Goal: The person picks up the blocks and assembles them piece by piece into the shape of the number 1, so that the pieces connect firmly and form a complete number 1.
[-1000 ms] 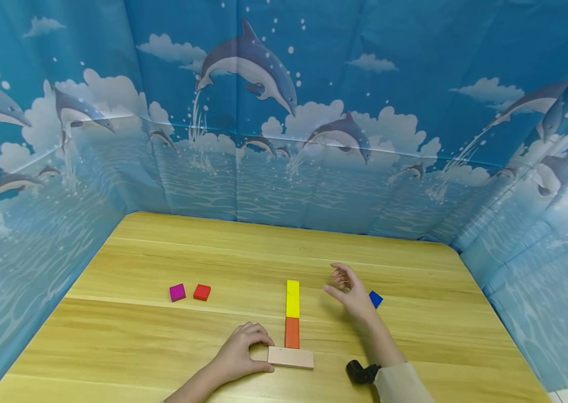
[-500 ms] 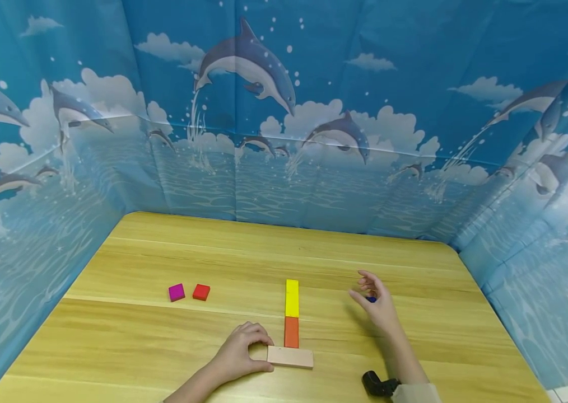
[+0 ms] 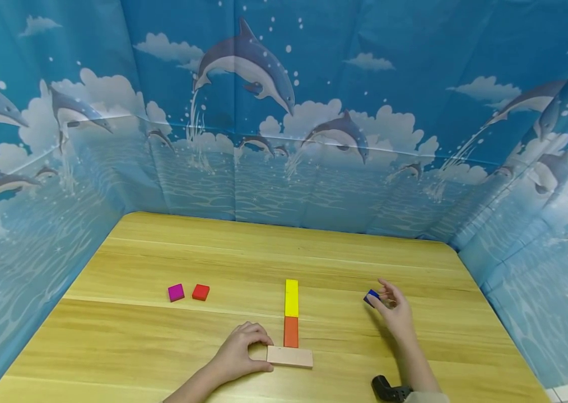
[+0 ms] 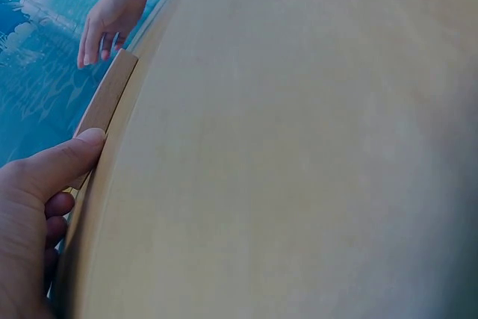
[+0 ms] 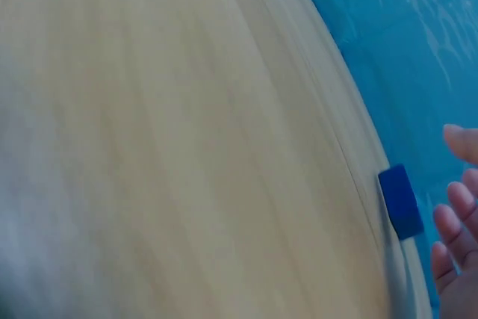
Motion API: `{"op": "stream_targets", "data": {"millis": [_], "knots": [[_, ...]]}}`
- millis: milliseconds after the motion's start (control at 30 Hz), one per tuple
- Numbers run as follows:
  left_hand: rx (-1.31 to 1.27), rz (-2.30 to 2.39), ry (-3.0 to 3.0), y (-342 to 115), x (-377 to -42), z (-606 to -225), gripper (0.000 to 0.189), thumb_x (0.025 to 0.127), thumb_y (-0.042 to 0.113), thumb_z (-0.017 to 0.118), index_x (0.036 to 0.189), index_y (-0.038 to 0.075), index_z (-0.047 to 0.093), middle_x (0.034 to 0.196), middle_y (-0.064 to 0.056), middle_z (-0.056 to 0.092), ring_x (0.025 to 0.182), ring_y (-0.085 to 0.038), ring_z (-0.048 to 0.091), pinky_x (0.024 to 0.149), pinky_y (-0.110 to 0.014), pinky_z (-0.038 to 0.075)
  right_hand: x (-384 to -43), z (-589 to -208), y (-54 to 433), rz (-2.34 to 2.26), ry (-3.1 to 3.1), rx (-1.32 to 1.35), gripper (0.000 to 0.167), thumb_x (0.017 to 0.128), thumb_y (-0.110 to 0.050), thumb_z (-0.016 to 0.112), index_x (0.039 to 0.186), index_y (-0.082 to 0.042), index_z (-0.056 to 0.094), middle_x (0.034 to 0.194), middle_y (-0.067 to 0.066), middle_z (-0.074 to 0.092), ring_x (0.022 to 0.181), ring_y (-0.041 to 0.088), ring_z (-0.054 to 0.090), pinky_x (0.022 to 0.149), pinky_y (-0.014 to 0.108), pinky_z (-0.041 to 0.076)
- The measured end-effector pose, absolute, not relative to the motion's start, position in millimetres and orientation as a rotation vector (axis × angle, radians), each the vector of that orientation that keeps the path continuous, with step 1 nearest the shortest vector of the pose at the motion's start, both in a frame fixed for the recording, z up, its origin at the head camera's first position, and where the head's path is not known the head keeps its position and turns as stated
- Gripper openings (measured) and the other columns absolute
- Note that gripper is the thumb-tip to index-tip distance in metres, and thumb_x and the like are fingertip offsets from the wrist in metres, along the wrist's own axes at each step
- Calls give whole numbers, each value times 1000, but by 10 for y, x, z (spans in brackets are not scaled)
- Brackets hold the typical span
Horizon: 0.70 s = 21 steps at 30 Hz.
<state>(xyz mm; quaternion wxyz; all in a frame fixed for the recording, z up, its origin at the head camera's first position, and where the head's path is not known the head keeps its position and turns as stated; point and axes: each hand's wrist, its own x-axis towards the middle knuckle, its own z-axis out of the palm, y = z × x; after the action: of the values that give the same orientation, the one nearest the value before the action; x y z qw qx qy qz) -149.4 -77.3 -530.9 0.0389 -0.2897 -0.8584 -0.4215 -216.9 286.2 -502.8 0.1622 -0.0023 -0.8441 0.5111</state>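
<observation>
My left hand [image 3: 238, 352] pinches the left end of a pale wooden block [image 3: 291, 357] between thumb and fingers. The left wrist view shows the thumb pressed on that block's [image 4: 110, 98] near end. Above the pale block an orange block [image 3: 291, 333] and a yellow block [image 3: 291, 298] form an upright line, end to end. Off to the right, my right hand [image 3: 399, 316] hovers at a small blue block [image 3: 373, 292], thumb overlapping it in the head view. In the right wrist view its thumb and fingers are spread apart beside the blue block [image 5: 401, 202].
On the left of the wooden table [image 3: 127, 347] lie a purple block [image 3: 176, 292] and a red block [image 3: 200, 292]. A black device [image 3: 387, 389] is at the right wrist. A blue dolphin-print curtain [image 3: 284, 184] borders the table's far and side edges.
My right hand has moved right and down to the blue block, its fingers still spread. The left hand stays on the pale wooden block, and the other blocks have not moved.
</observation>
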Motion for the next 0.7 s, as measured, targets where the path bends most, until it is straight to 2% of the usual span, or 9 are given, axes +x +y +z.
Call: {"op": "stream_targets", "data": {"millis": [367,700], "knots": [[-894,-1289,-2625,-773,-1495,-5314,34,65,46,77,91,27,64,92,21,56,90,-2,49,86,-33,38,-2148,-5131,3024,1449,-2514,-129,50,81,-12,69,126,1,50,103,14,53,81,2,46,68,13,37],[-887,-1296,-2633,-773,-1487,-5293,33,65,44,78,90,27,65,91,20,56,90,-2,48,85,-33,38,-2136,-5141,3034,1284,-2639,-134,53,79,-20,72,123,1,53,99,11,49,84,13,42,69,12,34]]}}
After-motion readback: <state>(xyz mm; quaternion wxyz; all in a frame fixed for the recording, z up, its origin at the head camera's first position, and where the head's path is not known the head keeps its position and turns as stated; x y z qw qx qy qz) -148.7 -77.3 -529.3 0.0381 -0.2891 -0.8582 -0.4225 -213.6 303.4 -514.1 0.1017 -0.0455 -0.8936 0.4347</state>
